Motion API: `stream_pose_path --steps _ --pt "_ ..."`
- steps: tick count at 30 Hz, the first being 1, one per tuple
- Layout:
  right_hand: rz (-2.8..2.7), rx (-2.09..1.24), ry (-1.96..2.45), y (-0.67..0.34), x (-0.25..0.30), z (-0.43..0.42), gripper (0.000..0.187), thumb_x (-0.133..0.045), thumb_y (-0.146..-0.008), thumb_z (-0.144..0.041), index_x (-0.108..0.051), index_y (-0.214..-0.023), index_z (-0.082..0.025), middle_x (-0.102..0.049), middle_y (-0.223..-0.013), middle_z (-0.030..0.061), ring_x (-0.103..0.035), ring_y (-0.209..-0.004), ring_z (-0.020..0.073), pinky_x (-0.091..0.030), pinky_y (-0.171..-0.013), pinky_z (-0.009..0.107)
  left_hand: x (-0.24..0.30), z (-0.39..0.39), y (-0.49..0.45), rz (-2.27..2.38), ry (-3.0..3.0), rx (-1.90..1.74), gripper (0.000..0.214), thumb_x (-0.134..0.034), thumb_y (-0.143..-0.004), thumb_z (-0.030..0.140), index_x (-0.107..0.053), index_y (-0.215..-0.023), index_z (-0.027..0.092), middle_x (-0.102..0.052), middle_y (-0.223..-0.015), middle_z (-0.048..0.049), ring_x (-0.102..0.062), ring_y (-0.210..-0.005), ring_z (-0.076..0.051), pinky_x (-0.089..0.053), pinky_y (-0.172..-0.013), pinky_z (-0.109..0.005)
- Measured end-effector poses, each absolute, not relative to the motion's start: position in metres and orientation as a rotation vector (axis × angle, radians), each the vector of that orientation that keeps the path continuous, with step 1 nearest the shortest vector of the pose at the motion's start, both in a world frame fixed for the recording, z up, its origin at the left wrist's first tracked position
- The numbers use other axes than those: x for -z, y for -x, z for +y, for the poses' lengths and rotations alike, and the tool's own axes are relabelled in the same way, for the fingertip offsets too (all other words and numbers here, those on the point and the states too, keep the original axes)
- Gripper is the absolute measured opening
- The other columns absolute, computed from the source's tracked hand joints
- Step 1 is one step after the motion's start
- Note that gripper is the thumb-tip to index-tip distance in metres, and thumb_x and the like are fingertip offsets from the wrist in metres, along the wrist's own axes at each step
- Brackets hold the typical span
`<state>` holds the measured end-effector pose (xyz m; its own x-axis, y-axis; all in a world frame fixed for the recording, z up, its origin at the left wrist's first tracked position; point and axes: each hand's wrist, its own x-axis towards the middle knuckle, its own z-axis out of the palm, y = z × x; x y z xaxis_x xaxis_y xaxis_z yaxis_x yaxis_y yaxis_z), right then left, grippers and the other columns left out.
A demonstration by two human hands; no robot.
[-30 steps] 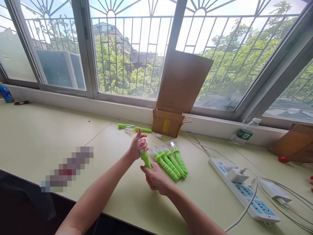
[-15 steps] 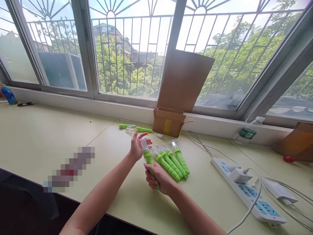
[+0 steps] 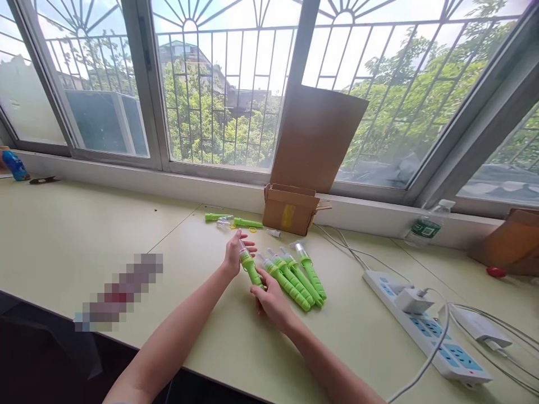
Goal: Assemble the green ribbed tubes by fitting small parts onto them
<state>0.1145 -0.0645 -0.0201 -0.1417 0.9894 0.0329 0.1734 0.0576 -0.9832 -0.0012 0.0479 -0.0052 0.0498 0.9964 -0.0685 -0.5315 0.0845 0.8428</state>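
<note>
My right hand [image 3: 273, 297] grips the lower part of a green torch-like stick [image 3: 249, 267] with ridged sides and a clear cap. The stick leans up and left, toward my left hand [image 3: 234, 257]. That hand is open, its fingers stretched out and its thumb up. The clear cap lies close against its palm; whether they touch I cannot tell. Just right of my hands, several similar capped green sticks [image 3: 290, 283] lie side by side on the table. Behind, green stick parts [image 3: 247, 222], a yellow ring [image 3: 252, 229] and a clear cap [image 3: 273, 233] lie loose.
A small cardboard box [image 3: 288, 210] stands by the window wall, cardboard sheet [image 3: 320, 140] behind it. To the right are a white power strip [image 3: 421, 325] with cables, a plastic bottle [image 3: 427, 227] and a red object [image 3: 496, 272]. A blurred patch [image 3: 122, 292] covers something at left.
The held stick has shifted slightly left and tilted further toward my left palm. My right hand has moved a little upward, with its grip changed. My left hand has barely moved.
</note>
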Motion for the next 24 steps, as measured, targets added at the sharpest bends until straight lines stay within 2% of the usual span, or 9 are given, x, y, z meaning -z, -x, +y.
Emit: stream_pose_path --steps 2,3,5,6,12,17,24 --pt "-1.595 -0.891 1.327 -0.117 0.022 -0.063 0.051 -0.051 -0.079 -0.024 -0.049 -0.130 -0.021 -0.065 -0.099 0.0080 -0.061 -0.065 0.0186 -0.052 -0.061 0.034 0.006 0.050 0.003 0.807 -0.727 -1.354 0.053 -0.053 -0.078 0.064 -0.056 -0.096 0.014 -0.067 -0.074 -0.0097 -0.067 -0.058 -0.022 -0.052 -0.054 -0.033" --pt "-1.660 -0.746 1.354 -0.118 0.023 -0.063 0.051 -0.051 -0.080 -0.024 -0.050 -0.130 -0.019 -0.065 -0.107 0.0098 -0.064 -0.079 0.0221 -0.052 -0.074 0.037 0.007 0.051 0.004 0.823 -0.739 -1.367 0.053 -0.054 -0.078 0.065 -0.056 -0.094 0.014 -0.066 -0.073 -0.0094 -0.066 -0.058 -0.022 -0.051 -0.054 -0.033" --pt "-1.772 -0.523 1.415 -0.122 0.025 -0.061 0.049 -0.050 -0.081 -0.023 -0.052 -0.130 -0.017 -0.063 -0.119 0.0114 -0.061 -0.103 0.0264 -0.046 -0.092 0.040 0.010 0.054 0.006 0.900 -0.820 -1.417 0.051 -0.054 -0.077 0.065 -0.057 -0.086 0.015 -0.066 -0.069 -0.0079 -0.065 -0.056 -0.020 -0.048 -0.052 -0.030" --pt "-1.816 -0.450 1.465 -0.123 0.026 -0.060 0.047 -0.050 -0.082 -0.022 -0.053 -0.129 -0.017 -0.063 -0.121 0.0118 -0.059 -0.108 0.0272 -0.044 -0.095 0.040 0.011 0.055 0.007 0.955 -0.887 -1.451 0.050 -0.055 -0.077 0.065 -0.057 -0.082 0.015 -0.064 -0.066 -0.0067 -0.063 -0.053 -0.019 -0.047 -0.051 -0.029" --pt "-2.028 -0.156 1.745 -0.124 0.025 -0.063 0.037 -0.050 -0.087 -0.024 -0.058 -0.123 -0.018 -0.066 -0.109 0.0123 -0.063 -0.100 0.0268 -0.047 -0.082 0.034 0.025 0.064 0.009 1.156 -1.253 -1.510 0.045 -0.055 -0.078 0.061 -0.057 -0.067 0.018 -0.054 -0.049 0.0005 -0.050 -0.043 -0.013 -0.040 -0.050 -0.025" --pt "-2.117 0.042 1.848 -0.123 0.019 -0.067 0.030 -0.049 -0.089 -0.024 -0.059 -0.117 -0.020 -0.065 -0.100 0.0104 -0.064 -0.088 0.0250 -0.045 -0.066 0.031 0.032 0.066 0.007 1.124 -1.354 -1.440 0.041 -0.055 -0.080 0.057 -0.057 -0.064 0.019 -0.054 -0.047 0.0005 -0.052 -0.045 -0.014 -0.040 -0.053 -0.026" --pt "-2.148 0.221 1.899 -0.124 0.014 -0.069 0.024 -0.054 -0.086 -0.018 -0.061 -0.109 -0.022 -0.063 -0.095 0.0099 -0.062 -0.086 0.0246 -0.041 -0.060 0.029 0.034 0.065 0.005 1.084 -1.367 -1.396 0.039 -0.058 -0.078 0.054 -0.057 -0.062 0.018 -0.055 -0.046 0.0005 -0.052 -0.043 -0.014 -0.040 -0.052 -0.026"
